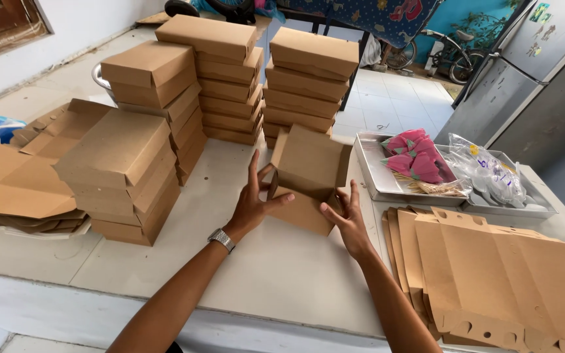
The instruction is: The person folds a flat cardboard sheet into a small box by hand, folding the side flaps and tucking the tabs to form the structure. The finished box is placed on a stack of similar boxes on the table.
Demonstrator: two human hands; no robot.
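- Caught mid-fold: a half-formed brown cardboard box [308,173], tipped up on the white table [276,261], lid panel raised, front flap not yet seated.
- Braced on its left side by the left hand [253,204], fingers splayed and open, only palm and thumb against the card; not clasped round anything.
- Pressed at the lower right edge by the right hand [344,219], fingers flat and extended, likewise open and pushing rather than gripping.
- Steel wristwatch [222,239] seen on the left wrist.
- Judged as the assembly step: walls up, closing still to do.
- Called for next, by the look of it: steady pressure from both sides, corners kept square, flap lined up cleanly so the thin card did not buckle.
- Placed just in front of the finished work: three tall stacks of closed boxes [230,78] at the back, another stack [125,170] nearer on the left.
- Flat unfolded blanks [505,274] fanned out on the right, just beside the right forearm; more flattened card [14,183] piled far left.
- Behind the blanks, a metal tray [369,170] with pink folded pieces [416,157] and thin wooden sticks [433,188], plus a clear plastic bag [492,173] over a second tray.
- Rim of a metal bowl [99,77] peeking out behind the left stacks.
- Beyond the table: pale tiled floor [387,98], a grey refrigerator [531,72] on the right, a bicycle [439,52] by the turquoise wall.
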